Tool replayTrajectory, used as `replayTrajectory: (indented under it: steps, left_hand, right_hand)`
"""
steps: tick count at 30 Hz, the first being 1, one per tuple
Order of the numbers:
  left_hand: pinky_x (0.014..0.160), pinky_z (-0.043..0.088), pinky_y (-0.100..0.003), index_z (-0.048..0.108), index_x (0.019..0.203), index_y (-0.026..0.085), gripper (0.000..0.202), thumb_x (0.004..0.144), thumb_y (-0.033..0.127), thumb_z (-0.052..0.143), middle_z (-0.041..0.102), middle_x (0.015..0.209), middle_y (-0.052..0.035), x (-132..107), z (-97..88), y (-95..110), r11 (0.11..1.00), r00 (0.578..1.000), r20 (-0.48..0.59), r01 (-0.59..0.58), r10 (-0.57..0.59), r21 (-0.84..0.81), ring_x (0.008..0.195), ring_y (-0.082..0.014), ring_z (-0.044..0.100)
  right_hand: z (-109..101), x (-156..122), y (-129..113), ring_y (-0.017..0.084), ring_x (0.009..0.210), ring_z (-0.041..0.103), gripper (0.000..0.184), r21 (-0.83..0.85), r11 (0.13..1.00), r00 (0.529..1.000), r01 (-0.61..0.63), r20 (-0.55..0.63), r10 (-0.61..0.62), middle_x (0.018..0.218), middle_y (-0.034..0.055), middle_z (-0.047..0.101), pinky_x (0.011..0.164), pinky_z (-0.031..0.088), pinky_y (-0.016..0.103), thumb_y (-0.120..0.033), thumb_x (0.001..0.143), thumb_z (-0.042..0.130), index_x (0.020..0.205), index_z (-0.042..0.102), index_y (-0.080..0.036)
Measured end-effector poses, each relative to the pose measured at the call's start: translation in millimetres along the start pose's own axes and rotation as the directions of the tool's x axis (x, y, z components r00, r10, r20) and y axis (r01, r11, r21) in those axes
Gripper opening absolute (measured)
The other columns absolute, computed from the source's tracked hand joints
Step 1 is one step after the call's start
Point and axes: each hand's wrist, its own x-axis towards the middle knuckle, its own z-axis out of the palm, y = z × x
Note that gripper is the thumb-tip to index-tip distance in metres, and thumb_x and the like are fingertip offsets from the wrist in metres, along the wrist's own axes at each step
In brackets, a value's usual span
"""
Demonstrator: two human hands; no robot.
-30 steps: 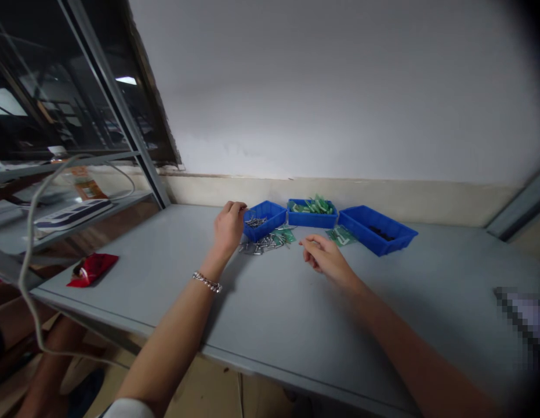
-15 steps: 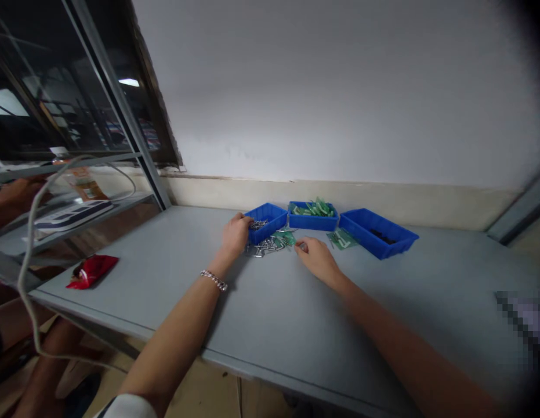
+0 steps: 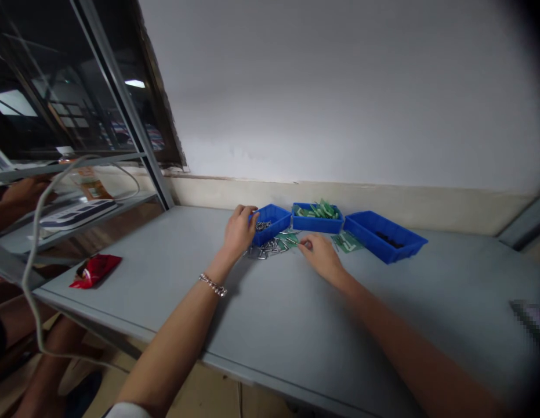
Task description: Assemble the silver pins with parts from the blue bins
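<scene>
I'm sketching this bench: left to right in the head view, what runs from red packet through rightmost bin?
Red packet, left hand, left bin with metal pieces, middle bin with green pieces, right bin with dark pieces.

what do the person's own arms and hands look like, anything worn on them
The left hand and right hand are both without gloves. A silver-coloured, chunky bracelet circles the left wrist, and the end of a white sleeve shows farther up that arm. The right arm shows no sleeve or bracelet in view.
</scene>
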Motion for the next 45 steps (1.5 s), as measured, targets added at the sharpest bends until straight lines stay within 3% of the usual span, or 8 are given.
replayTrajectory:
  steps: [4,7,12,18,25,30,39,45]
  left_hand:
    - [0.069,0.039,-0.025,0.057,0.089,0.015,0.022,0.084,0.027,0.039,0.057,0.084,-0.0056,-5,-3.9,19,0.991,0.998,0.013,-0.058,0.06,-0.122,0.071,-0.0123,0.051]
    - [0.063,0.038,-0.023,0.058,0.083,0.015,0.026,0.085,0.03,0.036,0.059,0.073,-0.0029,-10,-1.2,32,0.971,0.983,0.171,-0.019,0.061,-0.24,0.065,-0.0115,0.051]
    - [0.054,0.034,-0.021,0.061,0.078,0.013,0.037,0.084,0.036,0.032,0.057,0.063,-0.0021,-18,6.5,44,0.923,0.899,0.435,0.135,0.039,-0.36,0.056,-0.0099,0.046]
    - [0.05,0.032,-0.022,0.061,0.07,0.012,0.047,0.083,0.044,0.03,0.056,0.06,-0.0024,-20,9.1,46,0.838,0.805,0.594,0.331,-0.011,-0.433,0.051,-0.0091,0.042]
    - [0.046,0.029,-0.023,0.059,0.063,0.012,0.045,0.082,0.044,0.034,0.051,0.055,-0.0015,-22,14.4,44,0.736,0.734,0.68,0.462,-0.003,-0.495,0.045,-0.0071,0.034]
    - [0.045,0.028,-0.023,0.057,0.056,0.013,0.045,0.081,0.043,0.036,0.047,0.049,0.0003,-22,12.3,47,0.73,0.697,0.717,0.488,0.004,-0.479,0.043,-0.007,0.034]
    - [0.043,0.024,-0.022,0.058,0.061,0.013,0.033,0.074,0.042,0.049,0.04,0.046,0.0035,-24,9.6,48,0.744,0.68,0.733,0.495,-0.01,-0.449,0.043,-0.0063,0.032]
    - [0.043,0.023,-0.021,0.058,0.066,0.013,0.033,0.074,0.043,0.049,0.041,0.049,0.0036,-25,14.0,44,0.734,0.702,0.711,0.468,0.029,-0.492,0.044,-0.0058,0.032]
  right_hand:
    - [-15,-8,9,0.016,0.063,0.053,0.016,0.232,0.973,1.0,-0.021,0.01,0.02,0.065,0.0031,0.058,0.059,0.039,0.027,-0.027,0.072,0.051,0.077,0.062,-0.016]
    - [-23,-12,12,0.014,0.055,0.05,0.018,0.334,0.942,0.999,-0.04,0.032,0.031,0.061,0.0024,0.057,0.053,0.038,0.026,-0.029,0.07,0.052,0.077,0.062,-0.015]
    - [-26,-16,6,0.013,0.051,0.047,0.016,0.331,0.942,0.999,0.051,-0.005,-0.052,0.056,0.0004,0.055,0.05,0.035,0.024,-0.029,0.07,0.051,0.074,0.062,-0.017]
    - [-22,-17,4,0.012,0.052,0.047,0.017,0.352,0.932,0.994,0.082,0.033,-0.1,0.057,0.0,0.054,0.05,0.033,0.024,-0.028,0.071,0.048,0.074,0.06,-0.016]
    - [-21,-18,5,0.012,0.051,0.046,0.015,0.37,0.927,0.995,0.065,0.043,-0.087,0.055,-0.0009,0.053,0.048,0.032,0.023,-0.027,0.071,0.048,0.074,0.059,-0.017]
    - [-21,-18,4,0.011,0.05,0.044,0.014,0.355,0.931,0.994,0.082,0.035,-0.1,0.055,-0.0012,0.052,0.047,0.031,0.022,-0.026,0.071,0.049,0.073,0.059,-0.017]
    - [-19,-17,6,0.012,0.054,0.047,0.017,0.417,0.908,0.999,0.036,0.012,-0.045,0.061,-0.0002,0.054,0.052,0.036,0.023,-0.029,0.071,0.051,0.079,0.059,-0.017]
    - [-20,-16,8,0.01,0.048,0.044,0.032,0.539,0.84,0.99,-0.067,0.14,-0.01,0.058,0.0011,0.052,0.045,0.034,0.022,-0.041,0.078,0.04,0.071,0.058,-0.015]
